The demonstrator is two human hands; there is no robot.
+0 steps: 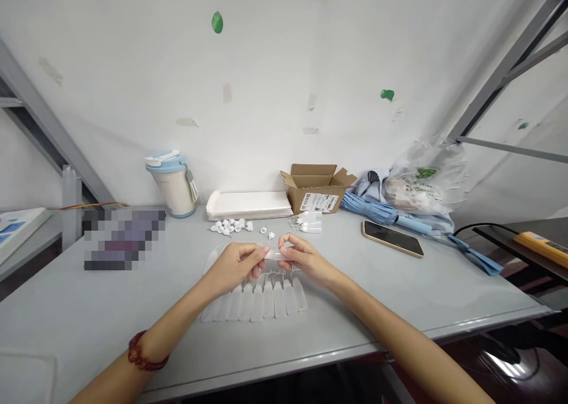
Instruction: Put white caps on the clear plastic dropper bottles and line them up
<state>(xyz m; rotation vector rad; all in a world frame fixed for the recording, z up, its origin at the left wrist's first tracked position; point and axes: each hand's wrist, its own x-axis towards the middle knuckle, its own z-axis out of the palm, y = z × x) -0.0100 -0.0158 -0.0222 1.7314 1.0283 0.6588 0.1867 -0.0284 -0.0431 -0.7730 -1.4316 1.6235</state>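
My left hand (235, 266) pinches one end of a small translucent plastic tube (274, 255). The tube's other end is between the fingertips of my right hand (307, 261), so both hands hold it just above the table. Directly below lies a row of several translucent flat bottles (257, 303), side by side, with thin white cords at their tops. Part of that row is hidden behind my left hand and forearm. Past my fingers is a pile of small white caps (231, 226), and a single white cap (271, 236) lies apart from it.
Against the wall stand a cream tumbler (173, 191), a stack of white trays (251, 204) and an open cardboard box (318, 194). A few corded bottles (308, 222) lie before the box. Rightward are a phone (393, 238), a blue umbrella (377, 209) and a plastic bag (421, 185).
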